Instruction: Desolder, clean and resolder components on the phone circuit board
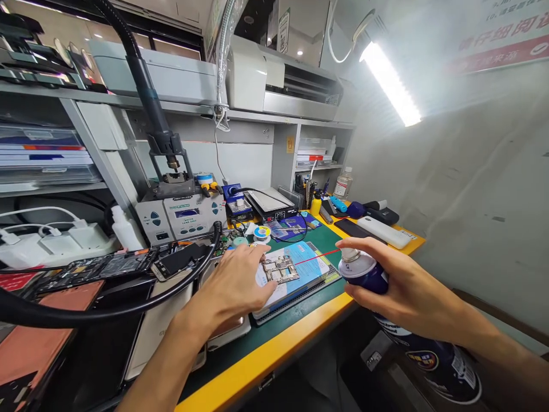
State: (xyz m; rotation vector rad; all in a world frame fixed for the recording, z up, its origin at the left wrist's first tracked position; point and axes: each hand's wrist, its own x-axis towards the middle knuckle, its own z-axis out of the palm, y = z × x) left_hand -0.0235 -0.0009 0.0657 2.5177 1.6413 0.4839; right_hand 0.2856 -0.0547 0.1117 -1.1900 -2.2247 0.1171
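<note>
My left hand (240, 277) is closed on the left edge of a phone circuit board (281, 270), thumb at the near side and fingers at the far side. Under the board lies a light-blue box (302, 257) with printed text. In my right hand (398, 280) is a dark blue spray can (429, 352), tilted, its forefinger on the white nozzle. From that nozzle a thin red straw (317, 257) reaches left, its tip close to the board's right edge. Whether any spray comes out cannot be seen.
A hot-air station (182, 214) stands at the back left, its black hose (128, 315) curving across the near left over phone parts. A soldering wire spool (261, 232) sits behind the box. Along the right lie a white power bank (384, 232) and tools. The yellow table edge (274, 363) runs in front.
</note>
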